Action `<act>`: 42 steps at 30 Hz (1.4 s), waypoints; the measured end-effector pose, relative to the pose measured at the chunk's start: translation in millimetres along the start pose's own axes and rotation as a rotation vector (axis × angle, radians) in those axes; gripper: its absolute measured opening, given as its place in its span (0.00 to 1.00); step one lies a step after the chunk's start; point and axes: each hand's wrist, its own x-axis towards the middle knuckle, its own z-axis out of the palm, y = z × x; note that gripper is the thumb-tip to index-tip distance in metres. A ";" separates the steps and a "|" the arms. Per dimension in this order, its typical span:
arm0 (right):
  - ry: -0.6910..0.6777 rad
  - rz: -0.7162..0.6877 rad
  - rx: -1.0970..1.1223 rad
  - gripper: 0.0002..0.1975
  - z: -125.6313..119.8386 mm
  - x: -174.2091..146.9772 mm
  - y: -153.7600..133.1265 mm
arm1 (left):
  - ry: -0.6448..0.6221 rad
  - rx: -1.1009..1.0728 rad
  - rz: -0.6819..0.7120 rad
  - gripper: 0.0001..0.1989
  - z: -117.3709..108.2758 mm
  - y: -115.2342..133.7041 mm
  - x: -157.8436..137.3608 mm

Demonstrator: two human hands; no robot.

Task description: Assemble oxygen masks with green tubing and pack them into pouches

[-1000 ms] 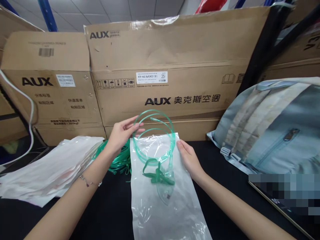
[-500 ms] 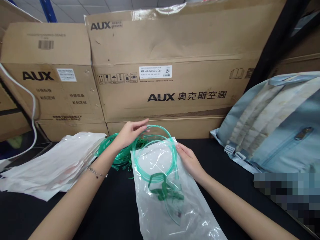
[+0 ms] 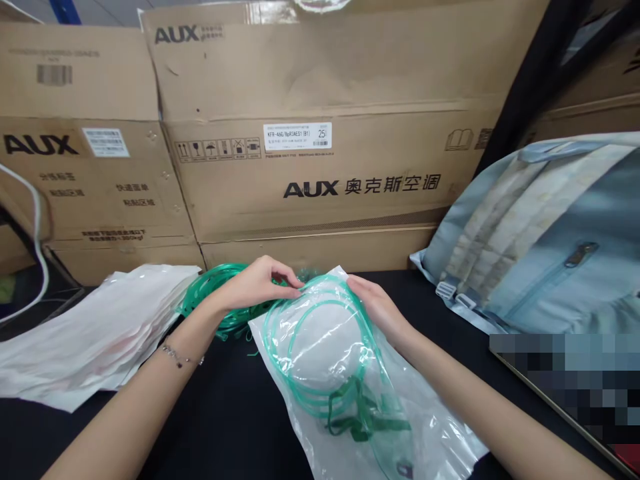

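Observation:
A clear-fronted plastic bag with a white back (image 3: 327, 340) lies tilted between my hands. Inside it I see a coil of pale green tubing (image 3: 293, 383) and, lower down, a clear mask (image 3: 390, 450) with a dark green strap (image 3: 356, 413). My left hand (image 3: 263, 285) pinches at the upper left of the bag's mouth, by the top of the coil. On the upper right edge, my right hand (image 3: 377, 307) grips the bag, its fingertips partly hidden behind it.
Several more green tubing coils (image 3: 210, 280) lie behind my left wrist. A stack of flat white bags (image 3: 110, 327) is on the left of the black table (image 3: 220, 413). Large cardboard boxes (image 3: 320, 80) stand at the back. A light blue backpack (image 3: 550, 253) sits on the right.
The tubing coil has slid down so that its top lies within the bag. My left hand has lowered to the bag's mouth, and the mask sits further down and right.

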 end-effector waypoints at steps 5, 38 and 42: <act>0.001 -0.053 -0.029 0.14 -1.3 0.1 -4.8 | 0.118 -0.094 -0.062 0.13 -2.8 1.9 -1.1; 0.057 -0.090 0.006 0.16 17.4 -8.0 19.8 | -0.502 -0.223 -0.205 0.09 9.2 -10.4 -1.1; 0.030 -0.070 0.004 0.15 19.3 -12.4 16.5 | -0.536 -0.132 -0.215 0.10 5.4 -5.1 -3.9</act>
